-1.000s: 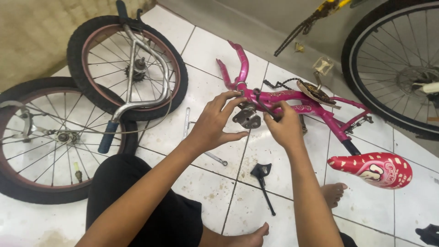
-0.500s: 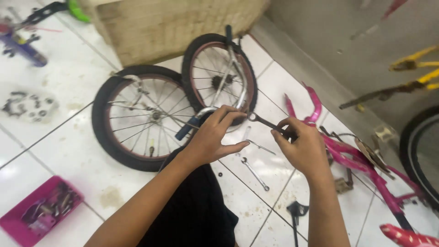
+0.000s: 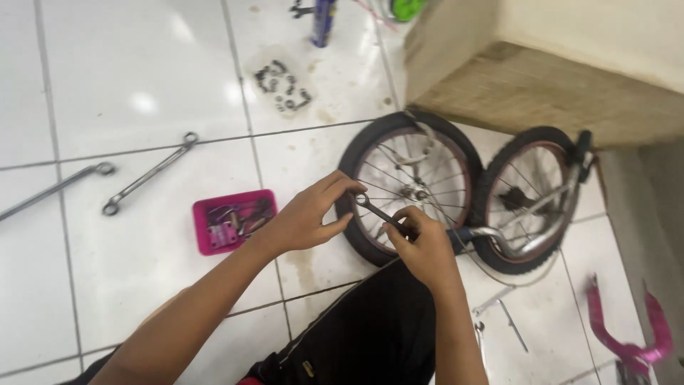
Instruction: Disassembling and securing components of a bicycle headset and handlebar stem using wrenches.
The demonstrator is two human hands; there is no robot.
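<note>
View has swung left off the pink bike frame: a second ago both hands were at the frame's crank area, half a second ago they were already lifted clear with a spanner between them, and now they sit over the white tile floor (image 3: 142,271) in front of the two wheels. So the hands have left the frame and the spanner came with them; looks like the tool is being checked or re-gripped rather than used on a nut right now.

Right hand (image 3: 426,246) is clenched around the lower shank of the small ring spanner (image 3: 377,212), fingers wrapped, thumb on top. Left hand (image 3: 310,214) is half open, thumb and fingertips pinching toward the spanner's ring end, touching or just shy of it; can't tell which. Spanner runs diagonally, ring end up-left, between the two hands, held above the near rim of the left wheel (image 3: 410,189), not touching it.

Around: right wheel (image 3: 531,196) beside it with a chrome handlebar (image 3: 527,239) lying across. Pink parts tray (image 3: 234,219) just left of the left hand. Two long spanners (image 3: 146,175) lie far left on the tiles. Pink frame piece (image 3: 630,342) at near right edge. Cardboard box (image 3: 541,71) at the far right.
</note>
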